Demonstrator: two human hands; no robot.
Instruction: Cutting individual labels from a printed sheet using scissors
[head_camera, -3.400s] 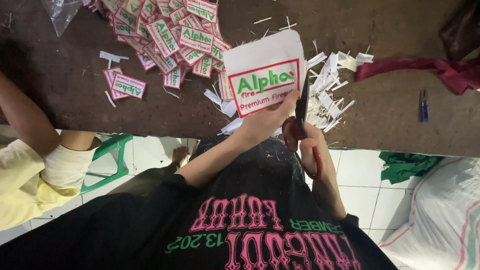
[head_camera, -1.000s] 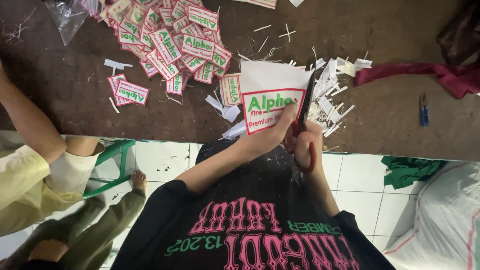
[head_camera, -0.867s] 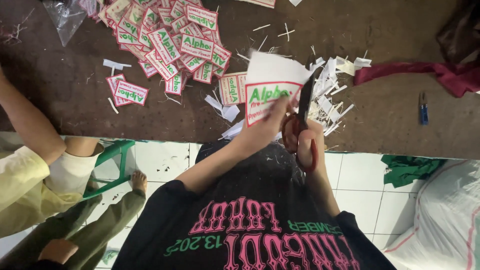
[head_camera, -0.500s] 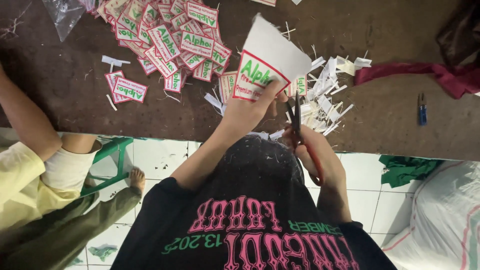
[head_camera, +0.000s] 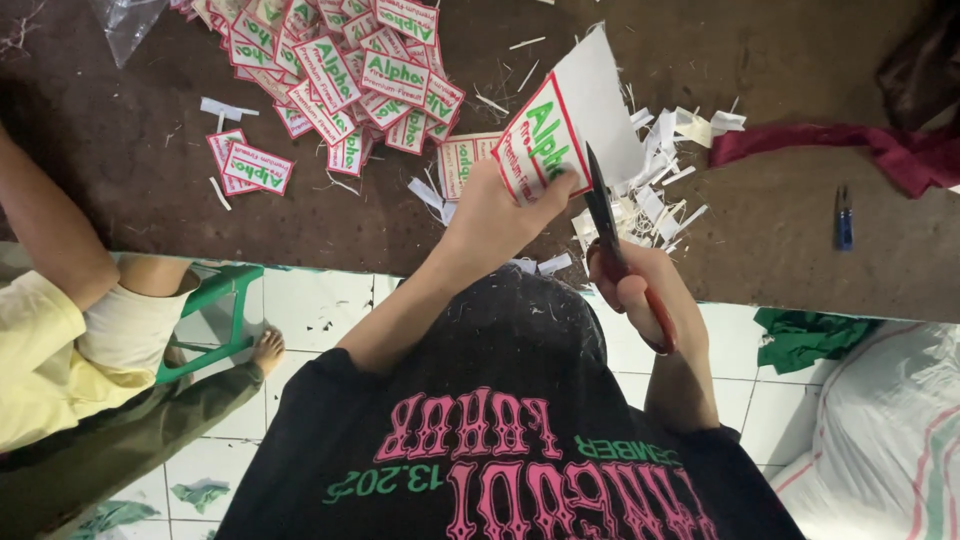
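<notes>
Left hand (head_camera: 495, 215): fingers pinch a white paper sheet printed with a red-bordered green-lettered label (head_camera: 570, 120), held tilted above the dark brown table (head_camera: 780, 230). Right hand (head_camera: 640, 295): fingers clenched through the handles of red-handled scissors (head_camera: 612, 240), blades nearly closed along the label's right edge, against the sheet. Judged mid-cut: blank margin still attached above and right of the label. Done so far: a heap of trimmed red-and-green labels (head_camera: 350, 70) at upper left, white paper offcuts (head_camera: 660, 170) just behind the scissors. A second person's arm in a yellow sleeve (head_camera: 45, 250) at far left. Small blue snips (head_camera: 844, 216) lie apart at right.
</notes>
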